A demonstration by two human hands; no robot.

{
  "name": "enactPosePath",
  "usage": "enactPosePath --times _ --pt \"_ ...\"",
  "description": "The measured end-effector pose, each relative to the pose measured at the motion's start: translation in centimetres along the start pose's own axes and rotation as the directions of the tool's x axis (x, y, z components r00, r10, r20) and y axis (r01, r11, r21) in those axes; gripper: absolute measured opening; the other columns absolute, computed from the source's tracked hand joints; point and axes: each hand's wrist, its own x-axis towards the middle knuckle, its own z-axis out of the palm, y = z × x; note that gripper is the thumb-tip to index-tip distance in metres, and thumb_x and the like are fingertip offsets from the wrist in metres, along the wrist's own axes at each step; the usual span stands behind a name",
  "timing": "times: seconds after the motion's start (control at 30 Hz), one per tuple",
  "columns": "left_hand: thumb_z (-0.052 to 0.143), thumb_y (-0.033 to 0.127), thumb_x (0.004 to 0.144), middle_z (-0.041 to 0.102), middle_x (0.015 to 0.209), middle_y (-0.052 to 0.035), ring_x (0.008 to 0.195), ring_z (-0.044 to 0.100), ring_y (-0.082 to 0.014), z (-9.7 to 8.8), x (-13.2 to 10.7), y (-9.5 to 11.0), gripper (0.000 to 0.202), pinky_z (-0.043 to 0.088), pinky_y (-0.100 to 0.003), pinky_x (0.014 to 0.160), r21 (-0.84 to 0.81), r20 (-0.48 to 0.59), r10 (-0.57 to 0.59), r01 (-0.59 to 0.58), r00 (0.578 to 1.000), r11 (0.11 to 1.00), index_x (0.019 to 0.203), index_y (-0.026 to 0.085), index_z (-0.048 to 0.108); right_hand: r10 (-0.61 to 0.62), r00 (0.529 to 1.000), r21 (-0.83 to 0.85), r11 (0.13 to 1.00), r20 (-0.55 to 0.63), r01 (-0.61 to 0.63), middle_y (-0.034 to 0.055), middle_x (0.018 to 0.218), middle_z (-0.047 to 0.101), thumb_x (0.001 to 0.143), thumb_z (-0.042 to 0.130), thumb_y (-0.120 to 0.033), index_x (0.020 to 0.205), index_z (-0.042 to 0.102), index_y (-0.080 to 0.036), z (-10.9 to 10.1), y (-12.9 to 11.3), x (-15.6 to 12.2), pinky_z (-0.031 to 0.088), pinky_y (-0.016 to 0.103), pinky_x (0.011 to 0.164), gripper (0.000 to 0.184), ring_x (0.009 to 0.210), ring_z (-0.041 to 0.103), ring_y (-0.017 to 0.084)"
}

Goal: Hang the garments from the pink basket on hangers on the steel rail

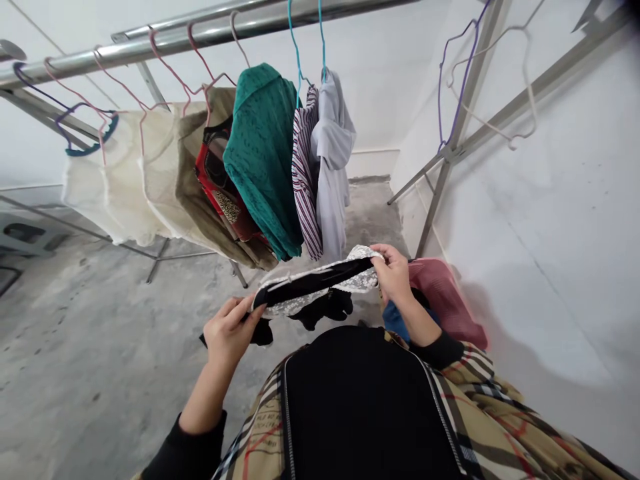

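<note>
A black garment with white lace trim (315, 281) is stretched sideways between my two hands, in front of my body. My left hand (233, 327) pinches its left end, with the thumb and fingers closed on the cloth. At the other end my right hand (394, 272) grips the lace edge, a little higher than the left. Dark cloth dangles below the lace band. Just beyond the garment hang a white shirt (333, 133) and a striped shirt (305, 180) on blue hangers, touching neither hand.
A metal rail (270, 23) carries several clothes, among them a green top (265, 160) and pale tops (125, 180). On the floor at right stands a pink basket (457, 300) with blue cloth (397, 323). Bare hangers (473, 57) hang by the wall.
</note>
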Motion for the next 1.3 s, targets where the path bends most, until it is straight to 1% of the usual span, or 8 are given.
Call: enactPosePath --times 0.07,0.2,0.37,0.57,0.73,0.9,1.13,1.3 --pt "0.069 0.032 0.083 0.064 0.069 0.0009 0.058 0.060 -0.0089 0.8 0.0 0.4 0.017 0.043 -0.018 0.054 0.018 -0.084 -0.125 0.127 0.989 0.992 0.093 0.020 0.075 -0.056 0.960 -0.160 0.982 0.276 0.103 -0.0019 0.070 0.065 0.075 0.057 -0.024 0.100 0.068 -0.017 -0.7 -1.5 -1.3 0.043 0.026 0.061 0.028 0.059 0.052 0.013" --pt "0.068 0.031 0.082 0.062 0.068 0.0006 0.057 0.055 -0.0094 1.7 0.0 0.4 0.017 0.044 -0.020 0.057 -0.185 -0.098 -0.230 0.209 0.968 0.960 0.091 0.018 0.074 0.037 0.543 -0.228 0.930 0.839 0.288 0.0008 0.081 0.069 0.078 0.066 -0.030 0.110 0.069 -0.019 -3.0 -4.8 -2.8 0.047 0.025 0.060 0.034 0.062 0.059 0.012" --pt "0.069 0.028 0.081 0.062 0.066 -0.0004 0.055 0.052 -0.0093 1.7 0.7 -0.5 0.013 0.042 -0.020 0.053 -0.400 0.012 -0.146 0.139 0.989 0.906 0.084 0.017 0.073 -0.266 0.768 -0.359 0.763 0.583 0.538 0.0100 0.109 0.067 0.086 0.062 -0.040 0.125 0.061 -0.020 -4.2 -6.4 -0.7 0.052 0.038 0.083 0.043 0.098 0.062 0.024" --pt "0.067 0.027 0.082 0.063 0.068 -0.0011 0.061 0.057 -0.0114 1.6 3.1 -0.1 0.012 0.045 -0.022 0.057 -0.532 0.091 -0.061 0.100 0.994 0.841 0.082 0.017 0.073 -0.258 0.529 -0.381 0.456 0.809 0.804 0.0100 0.099 0.069 0.100 0.039 -0.041 0.109 0.064 -0.018 -3.2 -5.9 1.4 0.042 0.043 0.090 0.035 0.099 0.060 0.025" --pt "0.067 0.025 0.083 0.061 0.066 0.0005 0.059 0.056 -0.0102 2.7 4.2 1.4 0.010 0.044 -0.022 0.056 -0.561 0.087 0.010 0.041 0.996 0.827 0.083 0.018 0.073 -0.281 0.468 -0.356 0.369 0.838 0.859 0.0072 0.079 0.066 0.103 0.024 -0.043 0.093 0.063 -0.017 -3.5 -6.8 0.7 0.042 0.032 0.069 0.048 0.074 0.060 0.020" --pt "0.065 0.024 0.084 0.063 0.076 -0.0019 0.068 0.059 -0.0117 4.3 4.8 2.9 0.012 0.046 -0.023 0.062 -0.502 0.076 0.074 -0.026 0.994 0.865 0.091 0.020 0.073 -0.292 0.528 -0.404 0.392 0.797 0.826 0.0055 0.082 0.069 0.103 0.025 -0.042 0.093 0.062 -0.019 -4.0 -8.4 -0.5 0.044 0.028 0.067 0.045 0.078 0.064 0.018" --pt "0.063 0.013 0.079 0.056 0.074 -0.0018 0.071 0.053 -0.0138 5.7 5.4 2.9 0.020 0.046 -0.029 0.069 -0.102 -0.358 -0.021 -0.017 0.933 0.995 0.090 0.024 0.076 -0.291 0.659 -0.500 0.465 0.693 0.731 0.0049 0.091 0.074 0.101 0.035 -0.039 0.097 0.067 -0.021 -6.3 -8.7 -0.9 0.049 0.028 0.073 0.037 0.084 0.070 0.019" --pt "0.067 0.018 0.079 0.061 0.075 -0.0016 0.069 0.059 -0.0128 5.7 4.4 4.2 0.018 0.050 -0.025 0.066 -0.177 -0.211 0.234 -0.273 0.949 0.946 0.093 0.026 0.074 -0.316 0.755 -0.551 0.532 0.575 0.643 0.0065 0.096 0.076 0.098 0.041 -0.043 0.103 0.070 -0.022 -8.4 -7.2 -1.1 0.053 0.032 0.078 0.036 0.088 0.071 0.022"
